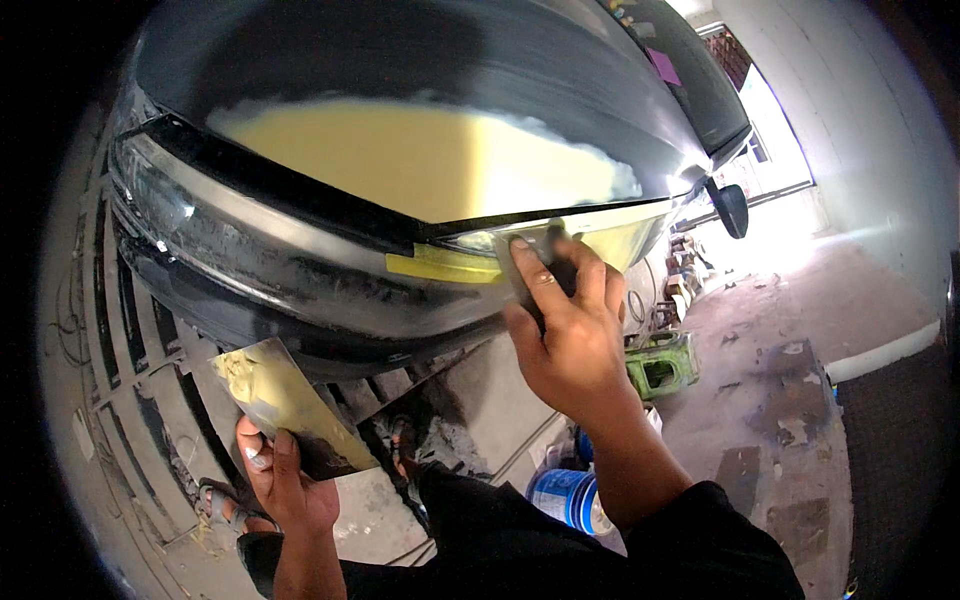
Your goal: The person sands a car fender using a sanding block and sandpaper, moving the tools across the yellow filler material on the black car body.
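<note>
My left hand (290,485) grips the lower edge of a flat rectangular mixing plate (325,430), held tilted below the car's bumper. Yellowish body filler (240,375) is heaped on the plate's upper left corner. With bent fingers, my right hand (582,345) presses a thin grey putty spreader (512,270) against the car's front corner, beside the fender (640,228). Part of the spreader is hidden behind my fingers. Yellow masking tape (440,264) runs just left of it. A broad pale-yellow filler patch (370,150) covers the front of the dark hood (330,55).
The dark front bumper (250,305) spans the left. Under it lie wooden slats (150,405). A blue bucket (560,497) and a green stand-like object (662,362) sit on the floor at right. A side mirror (733,208) juts out near a white wall (870,170).
</note>
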`<state>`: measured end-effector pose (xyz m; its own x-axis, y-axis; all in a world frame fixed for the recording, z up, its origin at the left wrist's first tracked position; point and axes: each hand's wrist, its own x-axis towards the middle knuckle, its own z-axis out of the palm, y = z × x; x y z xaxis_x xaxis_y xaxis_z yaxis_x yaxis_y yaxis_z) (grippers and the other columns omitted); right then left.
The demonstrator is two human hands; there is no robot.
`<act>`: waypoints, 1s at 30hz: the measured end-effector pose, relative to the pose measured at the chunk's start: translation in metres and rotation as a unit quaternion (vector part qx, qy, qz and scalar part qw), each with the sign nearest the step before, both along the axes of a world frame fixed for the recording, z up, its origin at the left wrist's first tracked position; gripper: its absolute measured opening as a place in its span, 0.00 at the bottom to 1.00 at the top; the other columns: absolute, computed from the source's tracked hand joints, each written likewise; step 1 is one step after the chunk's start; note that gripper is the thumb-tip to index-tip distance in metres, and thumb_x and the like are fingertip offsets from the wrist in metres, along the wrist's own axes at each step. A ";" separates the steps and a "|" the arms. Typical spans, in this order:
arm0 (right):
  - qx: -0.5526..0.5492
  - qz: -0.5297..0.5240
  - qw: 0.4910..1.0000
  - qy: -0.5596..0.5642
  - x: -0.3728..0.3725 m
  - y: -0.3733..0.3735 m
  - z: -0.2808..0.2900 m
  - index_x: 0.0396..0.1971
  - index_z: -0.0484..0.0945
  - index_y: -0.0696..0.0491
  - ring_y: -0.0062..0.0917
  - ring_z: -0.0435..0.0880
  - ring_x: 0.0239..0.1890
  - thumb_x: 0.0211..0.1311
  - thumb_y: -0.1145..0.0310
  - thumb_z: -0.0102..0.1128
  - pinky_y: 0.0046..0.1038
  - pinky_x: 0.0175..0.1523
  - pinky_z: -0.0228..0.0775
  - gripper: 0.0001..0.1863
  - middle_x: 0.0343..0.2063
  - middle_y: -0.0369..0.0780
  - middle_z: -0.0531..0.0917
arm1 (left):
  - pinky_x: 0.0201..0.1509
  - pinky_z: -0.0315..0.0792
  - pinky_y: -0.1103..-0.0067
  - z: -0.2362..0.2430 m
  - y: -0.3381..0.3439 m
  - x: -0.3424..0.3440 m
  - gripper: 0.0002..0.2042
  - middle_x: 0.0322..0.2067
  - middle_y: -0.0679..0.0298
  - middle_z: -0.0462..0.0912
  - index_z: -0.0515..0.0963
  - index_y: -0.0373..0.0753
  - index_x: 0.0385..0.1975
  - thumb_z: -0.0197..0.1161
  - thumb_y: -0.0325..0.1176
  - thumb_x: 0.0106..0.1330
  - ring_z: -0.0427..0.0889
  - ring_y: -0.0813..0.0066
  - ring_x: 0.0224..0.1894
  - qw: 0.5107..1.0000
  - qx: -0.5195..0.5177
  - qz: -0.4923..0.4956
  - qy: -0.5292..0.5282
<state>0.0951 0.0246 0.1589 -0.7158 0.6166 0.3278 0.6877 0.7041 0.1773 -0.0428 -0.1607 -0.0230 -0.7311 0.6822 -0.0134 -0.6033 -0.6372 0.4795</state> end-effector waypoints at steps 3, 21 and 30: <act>-0.009 -0.014 1.000 -0.014 -0.009 -0.007 -0.005 0.55 0.76 0.44 0.47 0.67 0.50 0.52 0.65 0.63 0.48 0.51 0.64 0.26 0.53 0.47 0.68 | 0.58 0.68 0.72 -0.007 0.000 -0.001 0.17 0.50 0.57 0.73 0.62 0.32 0.57 0.50 0.26 0.70 0.74 0.69 0.52 1.000 0.018 -0.005 0.018; -0.023 -0.019 0.999 -0.035 -0.009 -0.012 -0.004 0.56 0.75 0.44 0.48 0.66 0.52 0.53 0.68 0.63 0.44 0.55 0.64 0.26 0.52 0.50 0.69 | 0.58 0.69 0.71 -0.015 0.004 -0.002 0.17 0.51 0.56 0.73 0.62 0.33 0.58 0.48 0.24 0.70 0.74 0.69 0.53 0.999 0.028 -0.007 0.017; -0.011 -0.009 1.000 -0.013 0.003 0.000 -0.005 0.57 0.74 0.41 0.47 0.66 0.51 0.52 0.65 0.63 0.48 0.52 0.62 0.28 0.53 0.47 0.68 | 0.58 0.69 0.72 -0.010 0.007 0.000 0.15 0.49 0.58 0.73 0.63 0.34 0.55 0.50 0.26 0.71 0.74 0.70 0.52 1.000 0.005 -0.006 0.001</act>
